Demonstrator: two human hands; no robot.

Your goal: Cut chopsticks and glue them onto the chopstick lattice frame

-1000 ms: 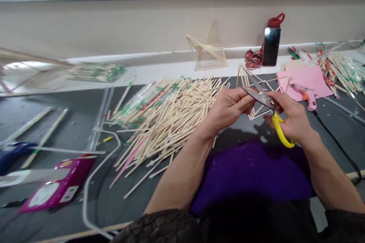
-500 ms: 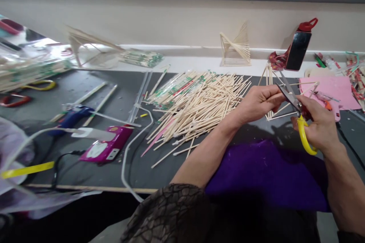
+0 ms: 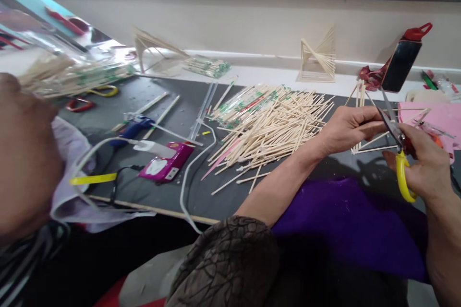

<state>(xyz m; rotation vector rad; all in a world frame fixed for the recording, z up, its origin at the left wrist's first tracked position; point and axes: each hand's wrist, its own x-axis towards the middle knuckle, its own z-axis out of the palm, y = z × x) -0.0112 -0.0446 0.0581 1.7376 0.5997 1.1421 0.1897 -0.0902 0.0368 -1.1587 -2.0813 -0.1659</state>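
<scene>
My right hand (image 3: 423,163) grips yellow-handled scissors (image 3: 406,177), whose blades are parted and point up and to the left. Close to the blades, the fingers of my left hand (image 3: 355,127) are pinched together; what they hold, if anything, is too small to make out. Behind my hands stands a small frame of thin wooden sticks (image 3: 360,93), partly hidden by them. A large pile of loose sticks (image 3: 277,127) lies to the left of my left hand. Purple cloth (image 3: 345,225) spreads below my forearms.
On the left are a blue glue gun (image 3: 131,129), a magenta power block (image 3: 169,165) and a looping white cable (image 3: 185,182). Another person's arm (image 3: 25,158) enters at the left edge. A stick model (image 3: 319,60) and a phone (image 3: 401,64) stand at the back.
The view has shifted left, so things on the table appear further right. Another person's arm has come into view at the left. My hands keep nearly the same pose around the scissors.
</scene>
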